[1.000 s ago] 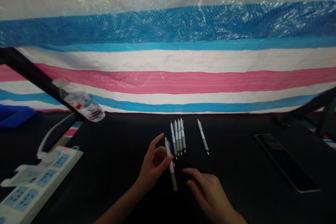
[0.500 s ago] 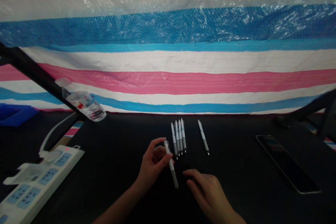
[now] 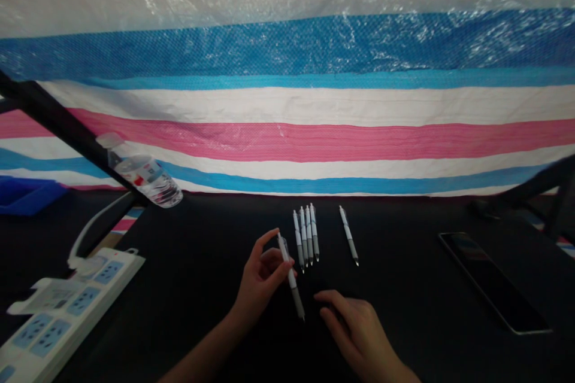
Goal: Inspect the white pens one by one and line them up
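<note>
My left hand (image 3: 262, 277) grips a white and grey click pen (image 3: 288, 263) between thumb and fingers. Its index fingertip rests at the push-button end, and the grey grip slants down toward me. Just beyond, several matching pens (image 3: 306, 236) lie side by side on the black table, tips toward me. One more pen (image 3: 349, 235) lies apart to their right. My right hand (image 3: 353, 323) is low over the table, right of the held pen's tip. Its index finger and thumb are loosely bent with a gap between them, and no object shows there.
On the left are a white power strip (image 3: 76, 311) with a plugged-in cable, a tilted water bottle (image 3: 150, 178) and a blue tray (image 3: 29, 196). A dark phone (image 3: 492, 281) lies at right. A striped plastic sheet (image 3: 287, 140) hangs behind the table.
The held pen's button end has shifted slightly up and left with my left index finger, and a thin point now shows at its lower end. My right hand is nearly still.
</note>
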`<state>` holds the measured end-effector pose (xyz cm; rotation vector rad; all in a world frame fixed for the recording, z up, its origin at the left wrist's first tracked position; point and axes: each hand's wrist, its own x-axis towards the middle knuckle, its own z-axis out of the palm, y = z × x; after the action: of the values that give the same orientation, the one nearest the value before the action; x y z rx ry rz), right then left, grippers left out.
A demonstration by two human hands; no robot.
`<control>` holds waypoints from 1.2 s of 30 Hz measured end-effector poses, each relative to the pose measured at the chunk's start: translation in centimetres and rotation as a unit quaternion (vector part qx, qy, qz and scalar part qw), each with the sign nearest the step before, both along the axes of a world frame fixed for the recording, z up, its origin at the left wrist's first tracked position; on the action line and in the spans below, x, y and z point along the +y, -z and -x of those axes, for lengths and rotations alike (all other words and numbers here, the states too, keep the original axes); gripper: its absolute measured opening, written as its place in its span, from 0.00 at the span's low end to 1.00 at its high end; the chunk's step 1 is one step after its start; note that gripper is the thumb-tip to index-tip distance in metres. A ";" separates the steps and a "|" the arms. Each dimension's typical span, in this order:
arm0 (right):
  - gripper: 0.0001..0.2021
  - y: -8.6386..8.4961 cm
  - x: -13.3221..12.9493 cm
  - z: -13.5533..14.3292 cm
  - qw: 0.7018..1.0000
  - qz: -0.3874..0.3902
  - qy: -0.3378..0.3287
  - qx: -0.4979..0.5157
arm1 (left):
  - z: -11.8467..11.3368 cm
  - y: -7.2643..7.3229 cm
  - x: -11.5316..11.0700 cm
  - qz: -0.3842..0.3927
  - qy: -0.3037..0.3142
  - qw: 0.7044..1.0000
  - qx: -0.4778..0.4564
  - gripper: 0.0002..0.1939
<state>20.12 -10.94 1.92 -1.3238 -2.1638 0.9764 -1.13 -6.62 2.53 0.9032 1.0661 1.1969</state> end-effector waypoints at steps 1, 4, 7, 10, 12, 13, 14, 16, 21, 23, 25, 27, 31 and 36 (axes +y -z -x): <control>0.14 0.0 0.0 0.0 1.000 0.002 -0.002 0.000 | 0.0 0.1 0.0 0.000 0.002 1.000 -0.002 0.31; 0.14 0.1 0.0 0.0 1.000 0.001 -0.004 0.001 | 0.0 0.2 0.1 0.004 0.004 1.000 -0.007 0.27; 0.14 0.0 0.0 0.0 1.000 0.000 -0.003 -0.002 | 0.0 0.2 0.1 0.006 -0.006 1.000 -0.012 0.29; 0.15 -0.1 0.0 0.0 1.000 0.000 -0.002 0.003 | -0.1 0.1 0.1 0.004 -0.011 1.000 -0.013 0.29; 0.15 -0.2 0.0 0.0 1.000 0.002 -0.002 0.004 | -0.1 0.1 0.0 0.006 -0.009 1.000 -0.011 0.27; 0.15 -0.2 0.0 0.0 1.000 0.003 -0.001 0.003 | 0.0 0.1 0.0 0.007 -0.009 1.000 -0.010 0.27; 0.15 -0.2 0.0 0.0 1.000 0.004 0.000 0.001 | 0.0 0.0 0.0 0.008 -0.009 1.000 -0.008 0.26; 0.15 -0.1 0.0 0.0 1.000 0.006 0.001 -0.003 | 0.0 0.0 0.0 0.010 -0.009 1.000 -0.006 0.27; 0.14 0.1 0.0 0.0 1.000 0.008 0.004 0.003 | -0.1 -0.3 0.1 0.020 -0.023 0.999 -0.007 0.35; 0.15 0.0 0.1 0.0 1.000 0.005 0.009 0.010 | 0.0 -0.7 0.2 0.025 -0.023 0.999 -0.004 0.35; 0.15 -0.1 0.1 -0.1 1.000 0.003 0.013 0.016 | 0.2 -1.1 0.5 0.028 -0.017 0.999 0.017 0.35; 0.15 -0.1 0.2 -0.1 1.000 0.003 0.017 0.023 | 0.6 -1.4 1.3 0.025 -0.005 0.998 0.054 0.34; 0.15 -0.2 0.3 -0.2 0.999 0.014 0.020 0.038 | 1.4 -1.0 4.2 -0.018 0.034 0.992 0.122 0.32; 0.15 -0.2 0.5 -0.5 0.998 0.010 0.041 0.042 | 0.9 0.4 7.7 -0.048 0.015 0.982 0.184 0.30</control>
<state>20.57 -10.48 2.15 -1.3441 -2.0265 1.0051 -2.07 1.12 2.16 1.2454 1.2905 1.0883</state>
